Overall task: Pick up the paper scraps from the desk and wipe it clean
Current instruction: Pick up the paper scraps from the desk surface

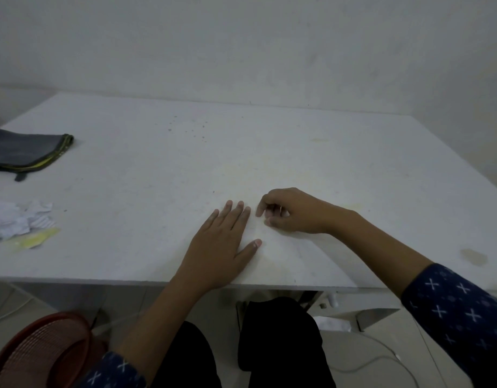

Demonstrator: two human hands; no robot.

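Both hands down mid-desk, scraps heaped off at the left edge.

Left hand (223, 242) flat and spread on the desk (353, 169), nothing under the palm as far as can be told. Right hand (290, 211) curled beside it, fingertips pinched at the surface; whether gripping a tiny bit of paper, cannot tell. Paper scraps (16, 222) piled well apart from both hands, overhanging the left side. Grey cloth (26, 152) lying farther back, untouched. Red basket (43, 351) waiting on the floor below. Risk from here: a careless sweep toward that pile pushing scraps off the edge and missing the basket; light paper scattering easily.
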